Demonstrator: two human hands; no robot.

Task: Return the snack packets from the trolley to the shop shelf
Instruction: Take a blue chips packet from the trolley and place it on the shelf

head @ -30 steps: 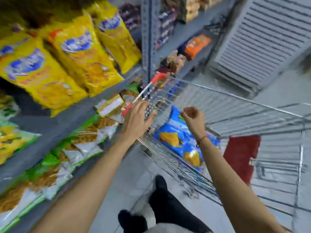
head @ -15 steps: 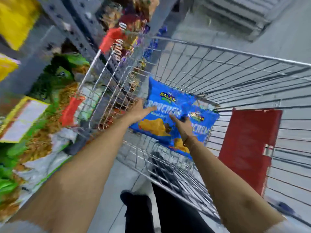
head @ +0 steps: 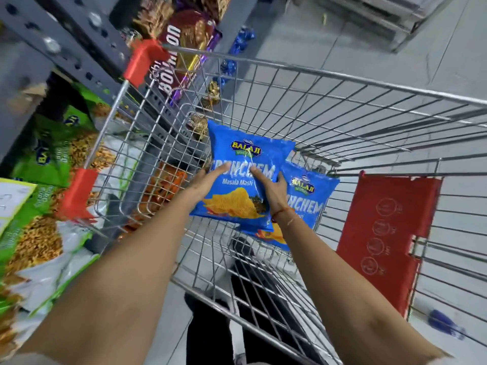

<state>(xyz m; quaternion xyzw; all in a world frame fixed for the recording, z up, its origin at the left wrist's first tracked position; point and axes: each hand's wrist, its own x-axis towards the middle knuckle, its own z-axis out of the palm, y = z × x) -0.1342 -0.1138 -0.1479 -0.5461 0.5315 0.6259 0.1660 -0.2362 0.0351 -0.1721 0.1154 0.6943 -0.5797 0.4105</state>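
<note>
Both arms reach down into the wire trolley (head: 329,106), which stands just right of the shop shelf (head: 66,48). Two blue Balaji Crunchem snack packets are inside the basket: the upper packet (head: 245,159) stands tilted, top edge far, and overlaps the second packet (head: 308,196), which lies behind it to the right, partly hidden. Left hand (head: 208,180) is on the left edge of the upper packet, fingers (head: 224,168) stretched flat over its front across the printed name; thumb hidden, so whether it clamps the bag cannot be told. Right hand (head: 268,188) lies on the right part of the same packet, fingers spread and pressed on the front, not curled round anything, a red thread at the wrist (head: 282,213). Neither packet is on the shelf yet. Red plastic corner caps (head: 142,61) sit on the trolley's left rim, a red flap panel (head: 384,233) on its right near side. Shelf on the left holds green and white snack bags (head: 50,159) near, a brown and purple Bourbon biscuit pack (head: 181,51) far, orange packs (head: 163,185) seen through the trolley mesh. Dark trousers and shoes (head: 208,325) show under the basket on the grey floor (head: 355,35); edges of view blurred
</note>
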